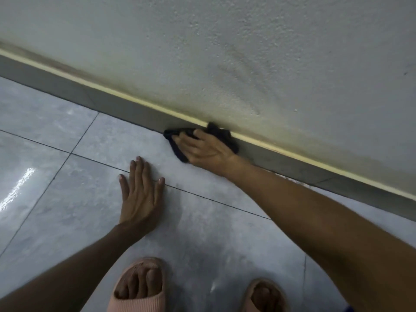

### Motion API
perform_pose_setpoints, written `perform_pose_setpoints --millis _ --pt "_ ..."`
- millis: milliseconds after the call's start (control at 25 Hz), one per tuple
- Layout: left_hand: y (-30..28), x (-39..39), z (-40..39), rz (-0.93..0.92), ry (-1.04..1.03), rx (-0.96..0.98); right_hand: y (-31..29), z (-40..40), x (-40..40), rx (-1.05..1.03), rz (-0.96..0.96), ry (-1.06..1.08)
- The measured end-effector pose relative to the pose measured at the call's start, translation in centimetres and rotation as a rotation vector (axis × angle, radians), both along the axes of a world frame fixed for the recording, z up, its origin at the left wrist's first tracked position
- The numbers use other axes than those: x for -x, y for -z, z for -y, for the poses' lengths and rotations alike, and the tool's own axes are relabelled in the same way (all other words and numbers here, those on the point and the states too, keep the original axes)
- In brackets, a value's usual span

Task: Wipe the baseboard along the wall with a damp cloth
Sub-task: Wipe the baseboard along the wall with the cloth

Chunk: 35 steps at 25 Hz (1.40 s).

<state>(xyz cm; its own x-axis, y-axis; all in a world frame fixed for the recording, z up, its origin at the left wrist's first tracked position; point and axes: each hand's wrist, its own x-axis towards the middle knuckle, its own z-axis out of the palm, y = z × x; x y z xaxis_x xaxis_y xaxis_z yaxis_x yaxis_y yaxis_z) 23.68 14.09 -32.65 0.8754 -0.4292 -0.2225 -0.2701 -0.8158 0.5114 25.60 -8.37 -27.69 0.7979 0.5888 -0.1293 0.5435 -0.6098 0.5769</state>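
Note:
A grey baseboard (117, 106) with a cream top strip runs diagonally from upper left to lower right at the foot of the textured wall (247, 52). A dark cloth (221, 134) lies against the baseboard near the frame's middle. My right hand (202, 148) presses it there with straight, spread fingers, and part of the cloth is hidden under the palm. My left hand (140, 194) rests flat on the floor tile, fingers straight, a short way in front of the cloth.
Glossy grey floor tiles (56, 176) with dark grout lines fill the lower frame. Two feet in pink slippers, one (139, 287) and the other (264, 296), stand at the bottom edge. The wall above the baseboard shows brownish stains (202, 102).

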Motion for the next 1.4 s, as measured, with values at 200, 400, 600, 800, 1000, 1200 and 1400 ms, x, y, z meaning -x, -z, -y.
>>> perform_pose_setpoints --millis 200,400,600,800,1000,1200,1400 --pt "-0.7 0.5 1.1 -0.017 -0.021 0.014 -1.6 11.1 12.2 0.049 -0.053 0.058" --pt "-0.7 0.7 2.6 -0.010 0.077 0.024 -0.9 8.7 9.1 -0.005 0.090 0.019" --pt "-0.3 0.8 3.4 -0.005 0.098 0.006 0.9 3.8 3.6 -0.131 0.069 -0.047" --pt "-0.5 0.7 3.1 -0.002 0.115 0.003 -0.7 11.3 11.4 -0.086 0.107 -0.032" --pt "-0.4 0.7 3.2 -0.006 0.107 0.006 0.4 6.5 6.7 -0.119 0.177 -0.003" --pt "-0.4 0.7 2.9 0.007 0.112 0.010 1.4 5.1 6.8 -0.193 0.134 0.144" --pt "-0.6 0.4 2.0 0.010 0.110 0.034 0.7 6.1 14.5 -0.337 -0.007 0.779"
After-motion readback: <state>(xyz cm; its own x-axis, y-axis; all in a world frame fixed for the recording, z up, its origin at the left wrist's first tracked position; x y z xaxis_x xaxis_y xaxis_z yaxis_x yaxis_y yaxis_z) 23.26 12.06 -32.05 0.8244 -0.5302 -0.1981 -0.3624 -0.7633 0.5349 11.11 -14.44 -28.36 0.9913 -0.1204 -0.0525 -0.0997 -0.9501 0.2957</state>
